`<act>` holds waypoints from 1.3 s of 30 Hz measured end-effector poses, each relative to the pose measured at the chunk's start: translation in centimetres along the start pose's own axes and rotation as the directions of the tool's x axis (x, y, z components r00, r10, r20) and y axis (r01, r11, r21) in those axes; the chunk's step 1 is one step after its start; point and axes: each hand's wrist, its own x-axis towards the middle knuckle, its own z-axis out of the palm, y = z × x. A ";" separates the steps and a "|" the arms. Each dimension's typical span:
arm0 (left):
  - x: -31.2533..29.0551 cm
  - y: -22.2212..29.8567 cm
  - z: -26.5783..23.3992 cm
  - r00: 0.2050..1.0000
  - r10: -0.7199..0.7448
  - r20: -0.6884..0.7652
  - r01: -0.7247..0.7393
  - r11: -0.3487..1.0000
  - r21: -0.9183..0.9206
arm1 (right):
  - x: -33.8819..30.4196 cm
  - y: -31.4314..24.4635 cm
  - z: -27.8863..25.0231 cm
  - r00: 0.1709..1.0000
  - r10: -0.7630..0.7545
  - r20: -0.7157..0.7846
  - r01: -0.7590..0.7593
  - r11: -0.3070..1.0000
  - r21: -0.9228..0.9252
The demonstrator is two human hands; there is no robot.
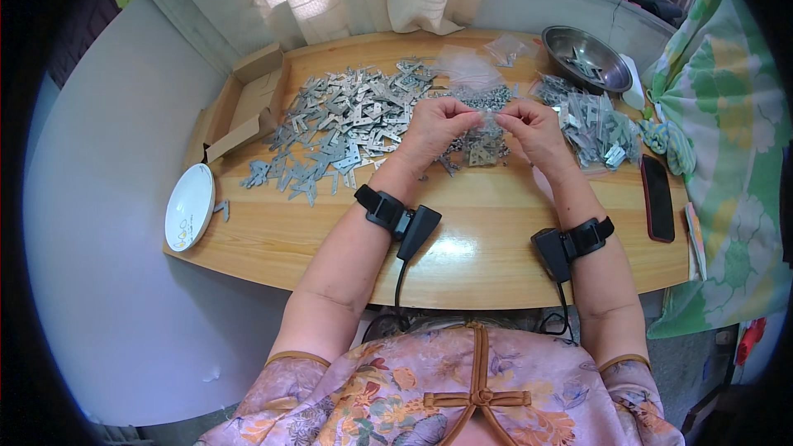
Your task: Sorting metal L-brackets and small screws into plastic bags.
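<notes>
Over the far middle of the table, my left hand [442,126] and my right hand [533,128] face each other, thumbs and forefingers pinched. Between them they hold the top edge of a small clear plastic bag [487,125]. Metal brackets [481,153] show in the lower part of the bag. Behind and around it lies a heap of small screws [487,99], partly hidden by my hands. To the left of my left hand spreads a large pile of flat L-shaped metal brackets [355,111].
Filled clear bags [596,124] lie at the right, below a steel bowl [586,58] holding some brackets. A phone [657,198] rests near the right edge. Flat plastic bags [467,66] lie at the back. An open cardboard box [246,103] and a white plate [190,206] are at the left.
</notes>
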 end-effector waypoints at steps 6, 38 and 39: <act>0.4 -0.8 0.1 0.999 0.045 -0.003 -0.045 0.999 0.014 | 0.0 0.0 0.0 0.999 -0.044 -0.009 0.043 0.996 -0.078; 0.5 -1.3 0.4 0.995 0.097 0.000 -0.096 0.984 0.149 | -0.2 0.0 1.6 0.995 0.095 0.022 -0.097 0.979 0.179; 0.5 -1.3 0.4 0.994 0.109 0.004 -0.108 0.981 0.162 | -0.1 0.0 1.6 0.998 0.063 0.014 -0.064 0.990 0.124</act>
